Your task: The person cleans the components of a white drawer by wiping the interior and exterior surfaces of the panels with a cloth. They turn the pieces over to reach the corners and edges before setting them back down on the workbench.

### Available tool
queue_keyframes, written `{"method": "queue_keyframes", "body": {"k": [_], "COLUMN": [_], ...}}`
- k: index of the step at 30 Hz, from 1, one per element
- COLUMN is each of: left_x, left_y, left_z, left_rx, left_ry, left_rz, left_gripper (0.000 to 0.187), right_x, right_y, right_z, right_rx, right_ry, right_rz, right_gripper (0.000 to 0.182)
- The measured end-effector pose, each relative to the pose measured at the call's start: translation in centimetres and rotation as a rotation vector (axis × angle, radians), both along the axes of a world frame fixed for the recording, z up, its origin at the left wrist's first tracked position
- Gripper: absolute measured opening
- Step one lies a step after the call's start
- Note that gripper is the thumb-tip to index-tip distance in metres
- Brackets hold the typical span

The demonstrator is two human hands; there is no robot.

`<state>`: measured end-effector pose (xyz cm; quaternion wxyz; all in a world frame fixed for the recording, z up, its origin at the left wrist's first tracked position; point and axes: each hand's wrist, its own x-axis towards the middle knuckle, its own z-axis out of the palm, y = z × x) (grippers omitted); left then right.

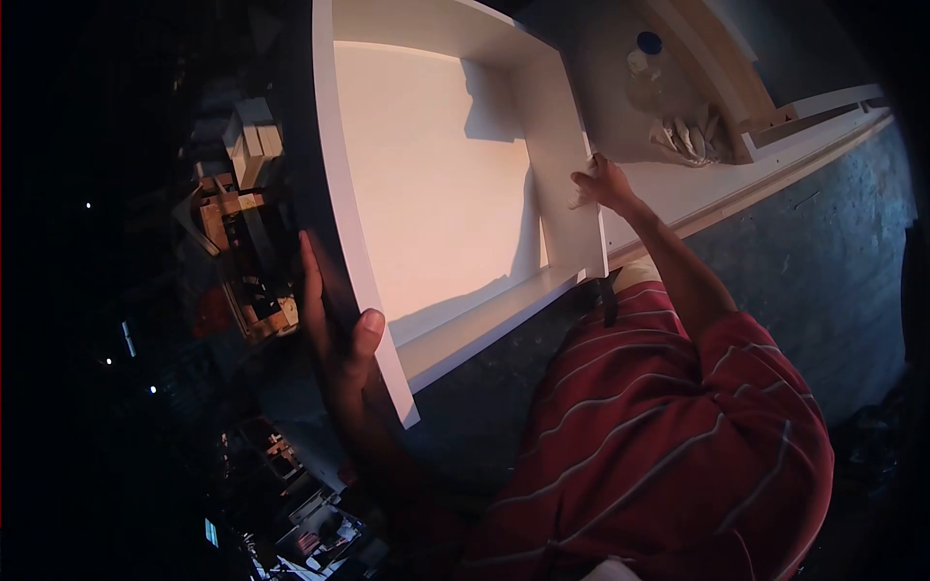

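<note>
A white drawer (436, 184), an open box with a pale bottom panel, fills the middle of the view at a tilt. My left hand (339, 334) grips its long front panel (354, 213), with the fingers along the dark outer face and the thumb by the edge. At the opposite side, my right hand (603, 184) is closed over the top edge of the drawer's side wall (557, 165). Shadows fall across the bottom panel. The drawer's underside is hidden.
On the workbench (678, 198) at right are a clear bottle with a blue cap (649, 44), a crumpled cloth (688, 140) and a wooden frame (727, 68). Wood pieces (254, 145) are stacked at left. Clutter (320, 533) lies at lower left.
</note>
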<state>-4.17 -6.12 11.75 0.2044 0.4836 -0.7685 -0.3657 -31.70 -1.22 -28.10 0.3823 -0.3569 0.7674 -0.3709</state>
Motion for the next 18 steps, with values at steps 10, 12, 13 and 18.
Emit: {"method": "queue_keyframes", "body": {"k": [10, 12, 13, 18], "left_x": [6.3, 11.2, 13.0, 16.8], "left_y": [1.9, 1.8, 2.0, 4.4], "left_z": [0.6, -0.6, -1.0, 0.5], "left_rx": [0.001, 0.030, 0.023, -0.067], "left_ry": [0.115, 0.194, 0.221, 0.248], "left_rz": [0.127, 0.200, 0.228, 0.340], "left_gripper": [0.103, 0.094, 0.094, 0.094], "right_x": [0.0, -0.1, 0.0, 1.4], "right_y": [-1.0, -1.9, -2.3, -4.6], "right_z": [4.0, 5.6, 6.4, 8.7], "right_rx": [-0.112, -0.171, -0.216, -0.303], "right_ry": [-0.083, -0.034, 0.012, -0.053], "right_rz": [0.016, 0.023, 0.019, 0.088], "right_gripper": [0.061, 0.059, 0.057, 0.055]}}
